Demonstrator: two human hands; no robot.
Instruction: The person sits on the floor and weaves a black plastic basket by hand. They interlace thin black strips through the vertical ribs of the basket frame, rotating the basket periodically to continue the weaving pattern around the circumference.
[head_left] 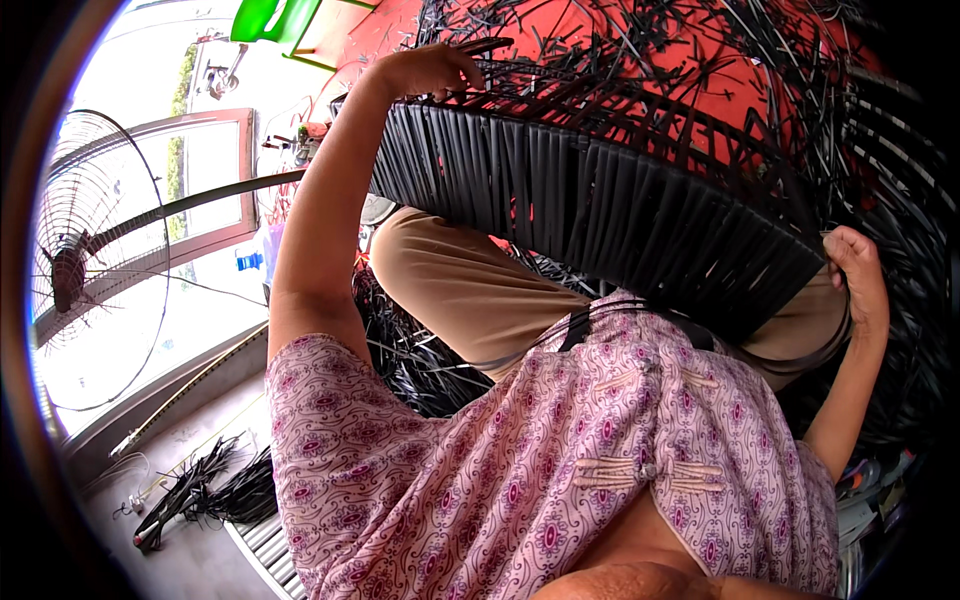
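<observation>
A long frame wrapped closely with flat black strips (pixel 560 190) slants across my lap, its rows of strips side by side with a few narrow gaps. Its far side is an open lattice of dark bars. At the upper left end, my left hand (pixel 430 75) bends over the frame's edge with its fingers curled. A slim dark object (pixel 485 46) sticks out from that hand to the right; its kind does not show clearly. My right hand (pixel 857 262) is closed at the frame's right corner, thumb against the edge. Thin dark strips curve below it toward my lap.
Loose black strips (pixel 690 40) are strewn over the red floor (pixel 590 20), with a dense heap at right. At left stand a wire-caged fan (pixel 68 275) and a glass door (pixel 205 170). A green chair (pixel 275 20) is at the back. Bundled strips (pixel 190 490) lie lower left.
</observation>
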